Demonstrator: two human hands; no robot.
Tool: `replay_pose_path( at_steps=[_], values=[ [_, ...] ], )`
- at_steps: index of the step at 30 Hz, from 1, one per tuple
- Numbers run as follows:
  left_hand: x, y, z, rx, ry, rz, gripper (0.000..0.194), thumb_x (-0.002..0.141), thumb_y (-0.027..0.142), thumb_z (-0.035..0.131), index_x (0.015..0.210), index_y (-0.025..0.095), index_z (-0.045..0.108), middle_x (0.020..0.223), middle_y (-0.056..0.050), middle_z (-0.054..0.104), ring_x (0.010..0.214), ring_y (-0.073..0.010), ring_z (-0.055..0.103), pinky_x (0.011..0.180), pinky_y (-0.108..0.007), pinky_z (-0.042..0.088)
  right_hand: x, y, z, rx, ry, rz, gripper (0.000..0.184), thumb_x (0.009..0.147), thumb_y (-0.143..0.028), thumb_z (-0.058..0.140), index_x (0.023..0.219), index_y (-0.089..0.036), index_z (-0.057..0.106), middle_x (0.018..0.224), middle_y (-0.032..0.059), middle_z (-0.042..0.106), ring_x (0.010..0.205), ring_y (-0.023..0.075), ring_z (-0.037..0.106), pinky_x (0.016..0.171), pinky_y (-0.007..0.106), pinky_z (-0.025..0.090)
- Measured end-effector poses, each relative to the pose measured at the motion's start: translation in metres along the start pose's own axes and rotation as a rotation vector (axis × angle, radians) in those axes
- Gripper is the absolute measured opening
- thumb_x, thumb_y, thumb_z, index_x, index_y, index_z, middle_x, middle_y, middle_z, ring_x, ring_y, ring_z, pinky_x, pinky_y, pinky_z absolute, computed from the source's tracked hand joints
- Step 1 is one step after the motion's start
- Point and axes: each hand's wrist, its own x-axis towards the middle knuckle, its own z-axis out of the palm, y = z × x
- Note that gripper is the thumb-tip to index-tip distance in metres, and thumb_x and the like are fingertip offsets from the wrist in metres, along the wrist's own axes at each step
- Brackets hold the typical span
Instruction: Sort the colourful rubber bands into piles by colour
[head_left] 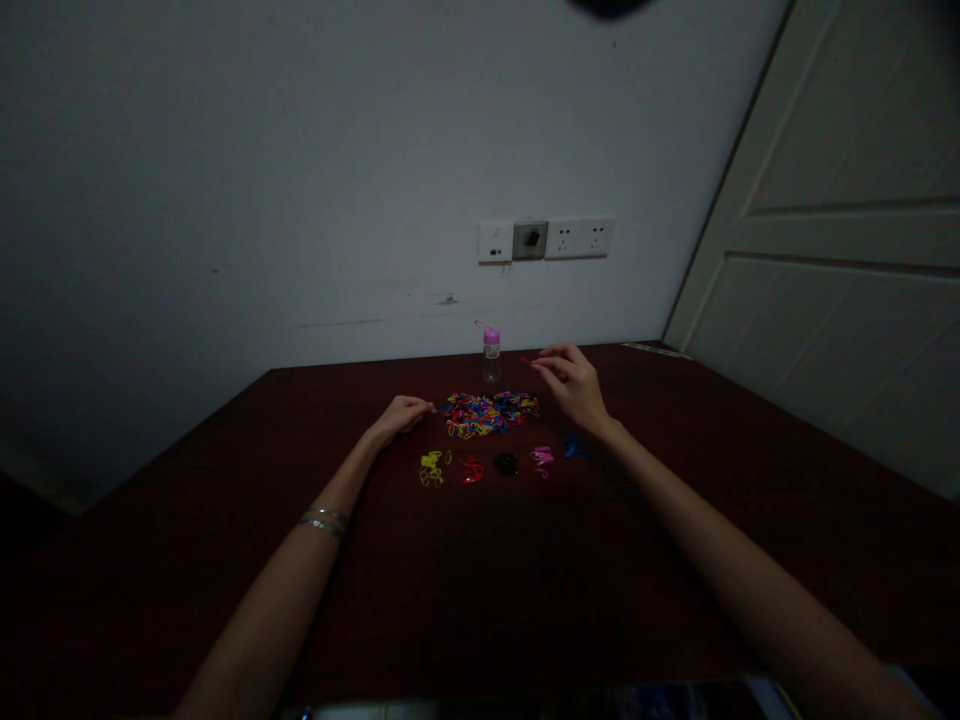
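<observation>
Forearms are stretched toward mixed pile, long axis L–R. Red piece is pinched in R hand, off pile's far R corner; L hand is set nearer, by pile's L end, fingers bunched, hold unclear.

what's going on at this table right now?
A person's right hand pinches a small red piece above the table. The left hand is at the left edge of a mixed multicolored pile; too dark to tell if it grips anything. Nearer the person, small groups lie in a row, left to right: yellow, red, black, pink and blue. A pink-capped clear bottle stands behind the pile.
</observation>
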Motion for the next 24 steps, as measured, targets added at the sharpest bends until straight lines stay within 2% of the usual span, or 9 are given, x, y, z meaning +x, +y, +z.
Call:
replay_pose_path(
  at_steps=[6,10,13,18,21,24],
  values=[
    [0.001,-0.001,0.0,0.0,-0.01,0.015,0.036,0.07,0.046,0.054,0.078,0.012,0.062,0.041,0.009,0.027,0.033,-0.0042,0.02,0.035,-0.02,0.01,0.001,0.002,-0.001,-0.012,0.086,0.02,0.018,0.082,-0.029,0.051,0.084,-0.019,0.066,0.094,0.0072,0.053,0.085,0.0175,0.053,0.069,0.03,0.046],
    [0.001,-0.001,-0.001,0.005,-0.016,0.026,0.033,0.071,0.043,0.054,0.077,0.012,0.062,0.04,0.009,0.027,0.034,-0.0044,0.02,0.036,-0.019,0.011,0.002,0.002,-0.002,-0.006,0.05,0.012,0.018,0.083,-0.028,0.051,0.083,-0.019,0.066,0.093,0.0069,0.053,0.086,0.0172,0.053,0.07,0.03,0.046],
    [0.001,0.0,0.0,0.013,-0.015,0.025,0.032,0.071,0.042,0.054,0.078,0.011,0.063,0.041,0.008,0.029,0.034,-0.004,0.021,0.036,-0.019,0.012,0.002,-0.001,0.001,0.036,-0.133,-0.022,0.017,0.082,-0.027,0.052,0.081,-0.018,0.066,0.092,0.0062,0.054,0.085,0.0161,0.053,0.072,0.029,0.045],
    [-0.002,0.004,0.001,0.035,-0.003,-0.015,0.032,0.07,0.04,0.055,0.08,0.011,0.064,0.04,0.008,0.029,0.034,-0.0041,0.02,0.036,-0.02,0.011,-0.009,-0.013,0.018,0.096,-0.665,-0.094,0.014,0.08,-0.026,0.056,0.078,-0.018,0.067,0.09,0.005,0.056,0.082,0.0146,0.054,0.075,0.029,0.044],
    [-0.002,0.005,0.001,0.056,0.004,-0.021,0.032,0.067,0.039,0.058,0.08,0.01,0.065,0.04,0.008,0.032,0.035,-0.0043,0.022,0.037,-0.02,0.012,-0.02,-0.023,0.031,0.097,-0.8,-0.137,0.012,0.079,-0.024,0.057,0.079,-0.018,0.067,0.09,0.0051,0.057,0.082,0.0151,0.055,0.077,0.03,0.044],
    [0.0,0.004,0.002,0.099,0.009,-0.012,0.03,0.064,0.035,0.061,0.079,0.01,0.067,0.041,0.006,0.039,0.037,-0.0048,0.026,0.038,-0.02,0.015,-0.029,-0.033,0.04,0.1,-0.878,-0.167,0.013,0.08,-0.024,0.056,0.08,-0.018,0.067,0.093,0.0052,0.057,0.084,0.0151,0.055,0.077,0.029,0.044]
  ],
)
